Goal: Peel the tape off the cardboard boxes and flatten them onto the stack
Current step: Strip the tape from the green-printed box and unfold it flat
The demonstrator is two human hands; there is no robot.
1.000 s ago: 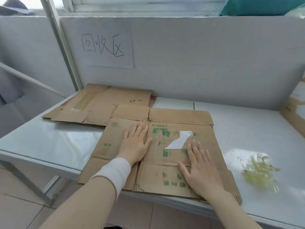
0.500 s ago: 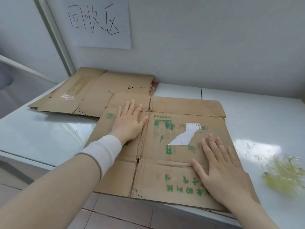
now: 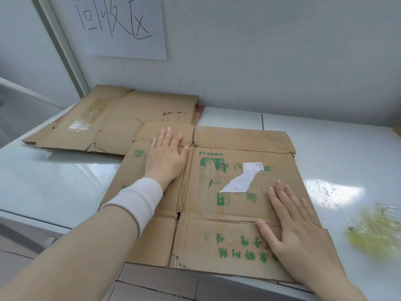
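Pressing left hand (image 3: 166, 158) and right hand (image 3: 297, 227), fingers straight, gripping nothing, on flattened box (image 3: 217, 218) to keep creases down beside stack (image 3: 121, 118).

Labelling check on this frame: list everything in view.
flattened box: 1, brown with green print, table front, under both hands
torn label: 1, white, on that box
cardboard stack: 1, brown, far left by the wall
tape wad: 1, yellowish clear, table right, blurred
paper sign: 1, white, handwritten, on the wall
table: 1, white, glossy
cuff: 1, white, left wrist
left hand: flat on box's left panel
right hand: flat on box's near right
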